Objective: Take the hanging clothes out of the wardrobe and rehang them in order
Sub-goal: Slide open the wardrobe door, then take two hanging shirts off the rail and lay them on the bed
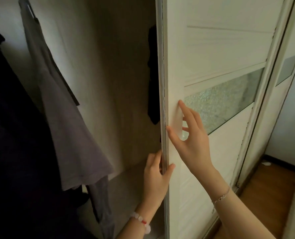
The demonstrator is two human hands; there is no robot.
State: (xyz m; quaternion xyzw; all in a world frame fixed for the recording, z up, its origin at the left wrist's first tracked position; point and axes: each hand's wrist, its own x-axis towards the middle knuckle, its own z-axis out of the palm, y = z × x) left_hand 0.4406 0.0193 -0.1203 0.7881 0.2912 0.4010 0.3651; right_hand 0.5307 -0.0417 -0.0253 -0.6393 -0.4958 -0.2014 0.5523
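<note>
The white sliding wardrobe door (212, 54) stands partly open, its edge running down the middle of the view. My left hand (156, 180) grips that edge low down, fingers wrapped inside and thumb on the front. My right hand (191, 135) lies flat against the door's front, fingers spread, beside a frosted glass strip (229, 99). Inside the wardrobe a grey garment (65, 118) hangs at the left. A dark garment (14, 135) fills the far left. Another black garment (152, 75) hangs just behind the door's edge, mostly hidden.
A second sliding door panel (288, 69) stands to the right in its frame. Wooden floor (267, 192) shows at the lower right, with a small white scrap by the baseboard. The wardrobe's pale back wall (108, 75) shows between the garments.
</note>
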